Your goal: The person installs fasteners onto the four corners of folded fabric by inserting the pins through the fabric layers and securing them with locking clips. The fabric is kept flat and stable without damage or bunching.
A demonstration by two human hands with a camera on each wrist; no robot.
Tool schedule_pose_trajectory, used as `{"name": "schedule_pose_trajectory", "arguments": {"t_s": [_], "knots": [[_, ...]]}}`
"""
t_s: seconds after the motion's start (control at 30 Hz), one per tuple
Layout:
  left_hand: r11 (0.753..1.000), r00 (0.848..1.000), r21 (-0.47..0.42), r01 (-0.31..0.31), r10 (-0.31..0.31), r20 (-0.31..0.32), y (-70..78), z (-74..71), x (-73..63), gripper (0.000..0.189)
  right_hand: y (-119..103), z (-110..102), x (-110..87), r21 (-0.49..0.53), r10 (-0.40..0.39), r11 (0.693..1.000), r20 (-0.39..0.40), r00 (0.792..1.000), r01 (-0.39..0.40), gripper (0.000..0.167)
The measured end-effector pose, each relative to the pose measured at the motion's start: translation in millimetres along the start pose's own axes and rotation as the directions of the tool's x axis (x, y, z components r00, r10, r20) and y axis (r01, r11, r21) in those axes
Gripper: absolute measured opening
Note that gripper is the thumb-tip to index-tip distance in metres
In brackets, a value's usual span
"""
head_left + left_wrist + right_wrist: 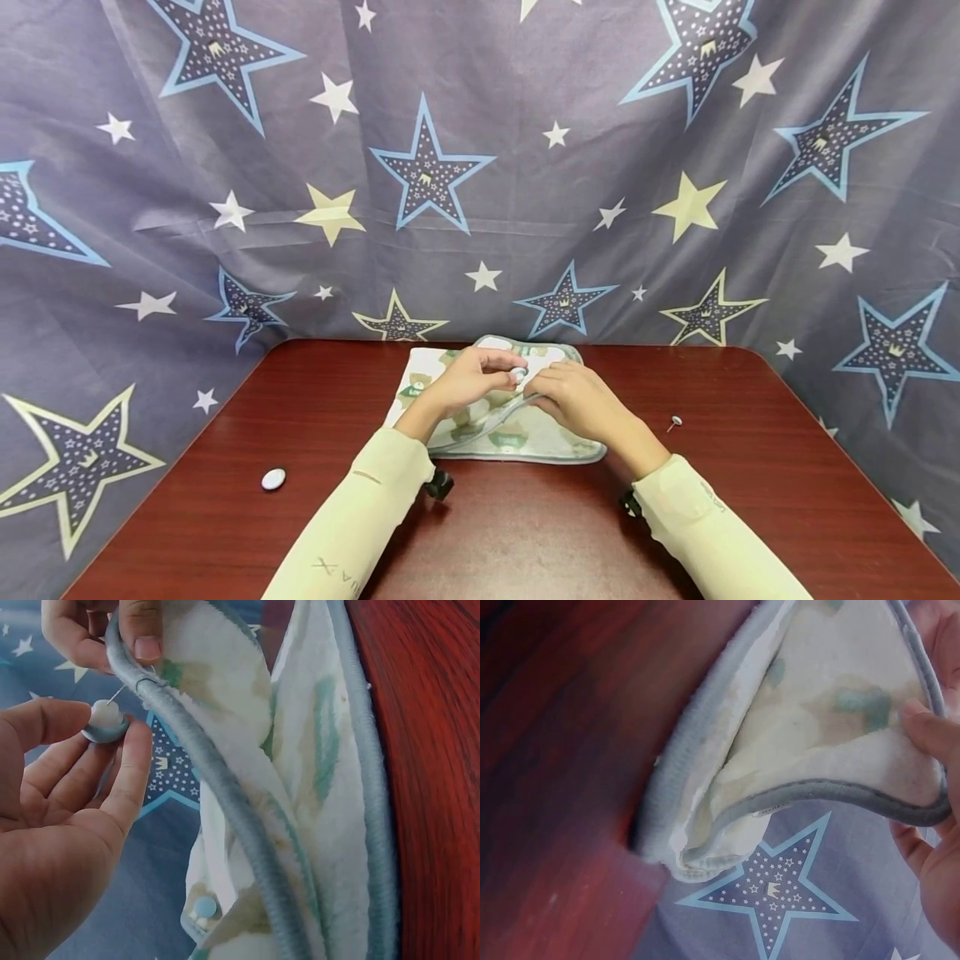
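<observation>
A white cloth (517, 440) with a tan and green print and grey-green trim lies folded at the table's far side, one edge lifted. My left hand (459, 385) pinches a pin with a round, pale-blue and white head (106, 724) between thumb and fingers. Its thin shaft points at the cloth's trim (154, 694) in the left wrist view; whether the tip enters the fabric I cannot tell. With thumb and fingers, my right hand (576, 400) grips the raised cloth edge near the pin. In the right wrist view, the lifted corner (900, 761) hangs from the right hand.
A white, round cap (273, 479) lies on the red-brown table (225, 533) at the left. Another pin with a round head (676, 421) rests to the right of the cloth. Behind the table hangs a grey curtain (480, 242) printed with stars.
</observation>
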State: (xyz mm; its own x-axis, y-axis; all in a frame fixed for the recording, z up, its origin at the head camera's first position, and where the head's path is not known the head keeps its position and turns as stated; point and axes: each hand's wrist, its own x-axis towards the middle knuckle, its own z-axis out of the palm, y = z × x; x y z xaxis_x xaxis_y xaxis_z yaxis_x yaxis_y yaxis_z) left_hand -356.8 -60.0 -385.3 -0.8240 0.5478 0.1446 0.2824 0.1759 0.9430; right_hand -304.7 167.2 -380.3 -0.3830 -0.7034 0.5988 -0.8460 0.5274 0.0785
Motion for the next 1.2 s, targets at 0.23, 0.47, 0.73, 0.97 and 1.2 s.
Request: {"name": "schedule_pose_trajectory", "arguments": {"t_s": [0.23, 0.47, 0.73, 0.97, 1.2], "knots": [[0.990, 0.998, 0.130, -0.060, 0.057, 0.027, 0.5, -0.6, -2.8, 0.032, 1.0, 1.3, 0.1, -0.015, 0.011, 1.000, -0.041, 0.999, -0.012, 0.010], [0.982, 0.995, 0.162, -0.100, 0.098, 0.018, -0.8, -1.8, -5.5, 0.033, 2.6, 2.1, -1.5, -0.040, 0.028, 0.999, -0.078, 0.997, -0.031, 0.013], [0.965, 0.991, 0.223, -0.135, 0.129, 0.043, 2.0, 3.3, -7.1, 0.031, 3.6, 2.9, -1.5, -0.060, 0.036, 0.997, -0.107, 0.994, -0.042, 0.015], [0.949, 0.987, 0.273, -0.158, 0.148, 0.060, 7.2, 7.7, -7.1, 0.032, 4.5, 2.8, -2.1, -0.058, 0.038, 0.997, -0.116, 0.992, -0.045, 0.016], [0.958, 0.990, 0.253, -0.131, 0.141, -0.019, 6.2, 5.5, -8.3, 0.032, 5.2, 1.5, -1.9, -0.064, 0.037, 0.997, -0.109, 0.993, -0.044, 0.015]]}}
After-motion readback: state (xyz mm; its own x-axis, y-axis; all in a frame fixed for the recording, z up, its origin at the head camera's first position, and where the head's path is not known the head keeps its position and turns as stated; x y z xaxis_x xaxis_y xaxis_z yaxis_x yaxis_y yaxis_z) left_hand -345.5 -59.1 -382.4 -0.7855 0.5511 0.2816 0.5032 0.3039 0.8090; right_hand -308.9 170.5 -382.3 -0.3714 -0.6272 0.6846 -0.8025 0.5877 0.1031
